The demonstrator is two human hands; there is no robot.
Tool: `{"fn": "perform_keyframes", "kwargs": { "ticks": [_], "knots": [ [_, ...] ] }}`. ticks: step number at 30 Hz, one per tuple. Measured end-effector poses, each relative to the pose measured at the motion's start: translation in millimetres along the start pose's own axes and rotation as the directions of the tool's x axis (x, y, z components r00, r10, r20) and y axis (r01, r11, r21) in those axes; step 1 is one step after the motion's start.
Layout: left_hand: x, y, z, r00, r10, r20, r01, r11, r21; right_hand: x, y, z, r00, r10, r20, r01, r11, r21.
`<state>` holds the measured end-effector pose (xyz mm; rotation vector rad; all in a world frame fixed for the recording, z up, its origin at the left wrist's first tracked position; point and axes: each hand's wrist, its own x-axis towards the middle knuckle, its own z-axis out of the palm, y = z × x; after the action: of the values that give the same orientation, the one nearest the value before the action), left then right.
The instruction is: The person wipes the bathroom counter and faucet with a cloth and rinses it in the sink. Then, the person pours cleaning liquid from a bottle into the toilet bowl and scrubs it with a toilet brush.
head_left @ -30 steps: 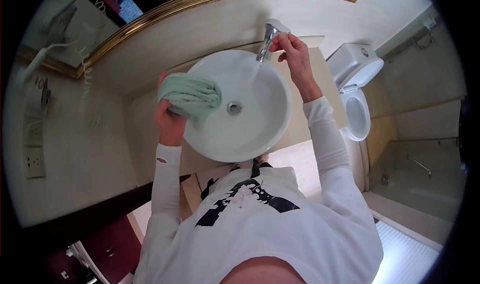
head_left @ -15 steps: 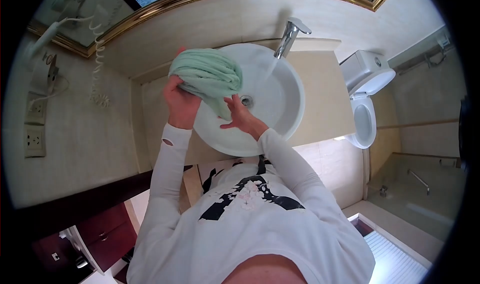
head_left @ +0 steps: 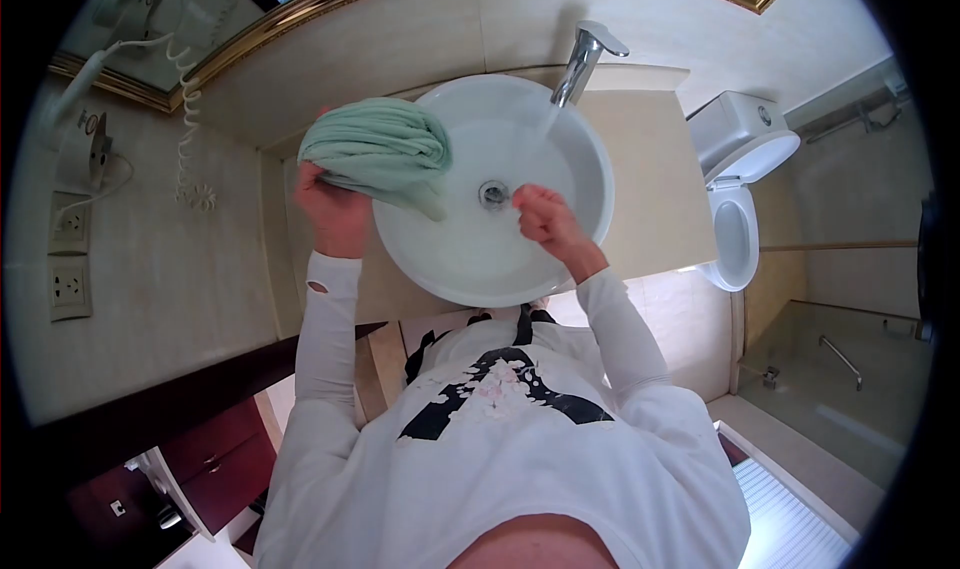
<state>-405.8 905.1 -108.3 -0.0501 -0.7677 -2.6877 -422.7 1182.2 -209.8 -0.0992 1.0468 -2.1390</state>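
A bunched, folded pale green towel [head_left: 378, 149] hangs over the left rim of the white sink [head_left: 592, 209]. My left hand [head_left: 335, 214] holds it from its left side, with fingers reaching behind the folds. One loose end of the towel droops into the basin. My right hand [head_left: 550, 224] is over the right half of the basin, near the metal drain [head_left: 493, 196]. Its fingers are curled into a fist, apart from the towel, and nothing shows in them. Water runs from the chrome faucet [head_left: 578, 64] into the sink.
A beige countertop [head_left: 640, 189] surrounds the sink. On the right stands a white toilet [head_left: 733, 239] with its lid up. A hair dryer [head_left: 85, 84] with a coiled cord hangs on the left wall above sockets [head_left: 70, 287]. A gold-framed mirror [head_left: 330, 19] runs along the back.
My left hand has moved left with the towel, away from the drain. My right hand has drawn off to the right, its spread fingers now curled into a fist.
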Motion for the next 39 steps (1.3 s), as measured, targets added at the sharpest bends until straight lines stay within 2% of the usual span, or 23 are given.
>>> {"fn": "perform_keyframes", "kwargs": {
  "ticks": [3, 4, 6, 7, 9, 10, 11, 13, 14, 15, 16, 17, 19, 21, 23, 24, 25, 26, 28, 32, 34, 37, 39],
  "knots": [
    [0.0, 1.7, -7.5, 1.0, 0.019, -0.024, -0.018, 1.0, 0.01, -7.3, -26.0, -11.1, 0.982, -0.149, -0.118, 0.165, 0.976, 0.144],
    [0.1, 3.0, -9.8, 0.999, 0.019, -0.047, -0.019, 1.0, 0.007, -8.4, -33.0, -18.0, 0.982, -0.147, -0.119, 0.164, 0.976, 0.145],
    [0.6, 4.4, -11.8, 0.999, 0.022, -0.029, -0.022, 1.0, -0.003, -11.0, -47.5, -32.6, 0.932, -0.267, -0.244, 0.319, 0.925, 0.206],
    [0.3, 6.2, -13.4, 1.0, 0.028, -0.011, -0.028, 0.999, -0.015, -11.7, -50.6, -36.1, 0.933, -0.265, -0.245, 0.317, 0.925, 0.207],
    [-1.1, 12.4, -13.5, 0.999, 0.035, -0.037, -0.035, 0.999, -0.011, -11.6, -56.2, -37.7, 0.872, -0.265, -0.412, 0.253, 0.964, -0.083],
    [-1.8, 15.0, -11.7, 0.997, 0.044, -0.06, -0.045, 0.999, -0.008, -7.8, -52.2, -45.2, 0.861, -0.236, -0.451, 0.099, 0.947, -0.306],
    [-2.3, 18.2, -8.9, 0.997, 0.048, -0.064, -0.048, 0.999, -0.006, -3.1, -44.4, -46.0, 0.863, -0.232, -0.449, 0.096, 0.947, -0.306],
    [-3.0, 19.4, -2.1, 0.994, 0.049, -0.094, -0.05, 0.999, -0.01, 7.5, -25.6, -51.8, 0.929, -0.079, -0.362, -0.197, 0.721, -0.664],
    [-2.9, 22.8, -1.4, 0.994, 0.053, -0.099, -0.054, 0.999, -0.006, 14.5, -9.3, -60.7, 0.931, -0.073, -0.358, -0.199, 0.721, -0.664],
    [-1.9, 26.3, -0.6, 0.993, 0.061, -0.097, -0.063, 0.998, -0.016, 23.4, 11.3, -73.0, 0.929, -0.209, -0.305, -0.231, 0.317, -0.92],
    [-0.6, 30.1, 0.9, 0.993, 0.07, -0.094, -0.073, 0.997, -0.026, 31.4, 26.6, -81.3, 0.932, -0.307, -0.191, -0.248, -0.161, -0.955],
    [-0.3, 33.4, 4.0, 0.993, 0.077, -0.095, -0.079, 0.997, -0.02, 36.7, 33.7, -81.0, 0.935, -0.305, -0.184, -0.24, -0.16, -0.957],
    [-1.2, 26.4, 8.0, 0.999, -0.017, -0.045, 0.01, 0.991, -0.135, 47.4, 51.3, -90.0, 0.905, -0.237, -0.354, -0.41, -0.265, -0.873],
    [2.0, 31.3, 6.6, 0.997, -0.029, -0.072, 0.019, 0.99, -0.143, 52.3, 79.1, -60.7, 0.967, -0.029, -0.252, -0.252, -0.192, -0.948],
    [5.5, 32.3, 10.7, 0.995, -0.042, -0.09, 0.027, 0.988, -0.153, 66.9, 57.0, -23.5, 0.914, 0.359, -0.191, -0.223, 0.052, -0.973],
    [5.4, 31.2, 15.4, 0.994, -0.041, -0.102, 0.026, 0.988, -0.151, 69.2, 47.0, -9.1, 0.914, 0.36, -0.186, -0.216, 0.047, -0.975],
    [3.7, 31.5, 17.6, 0.992, -0.043, -0.118, 0.025, 0.989, -0.148, 69.5, 41.0, 2.9, 0.992, 0.051, -0.111, -0.118, 0.155, -0.981],
    [2.0, 25.4, 13.1, 0.992, -0.037, -0.118, 0.02, 0.989, -0.145, 67.4, 35.5, 10.4, 0.96, -0.274, -0.052, 0.013, 0.228, -0.974],
    [6.6, 21.8, 4.8, 0.993, -0.1, 0.061, 0.115, 0.937, -0.329, 72.4, 7.1, 44.6, 0.849, -0.524, 0.063, 0.325, 0.424, -0.845],
    [10.1, 7.0, 16.8, 0.994, -0.108, -0.002, 0.103, 0.95, -0.296, 81.1, -15.7, 84.6, 0.833, -0.542, 0.109, 0.44, 0.529, -0.726],
    [10.5, 1.3, 30.6, 0.983, -0.11, -0.149, 0.077, 0.975, -0.209, 83.4, -17.9, 89.6, 0.931, -0.31, 0.194, 0.366, 0.815, -0.45],
    [9.9, -5.3, 44.6, 0.975, -0.118, -0.188, 0.077, 0.973, -0.216, 73.7, -12.4, 94.9, 0.876, -0.438, 0.199, 0.473, 0.705, -0.528],
    [10.4, -12.1, 45.9, 0.968, -0.142, -0.205, 0.091, 0.966, -0.242, 65.5, -12.6, 106.0, 0.87, -0.464, 0.168, 0.475, 0.695, -0.539]
  ]
}}
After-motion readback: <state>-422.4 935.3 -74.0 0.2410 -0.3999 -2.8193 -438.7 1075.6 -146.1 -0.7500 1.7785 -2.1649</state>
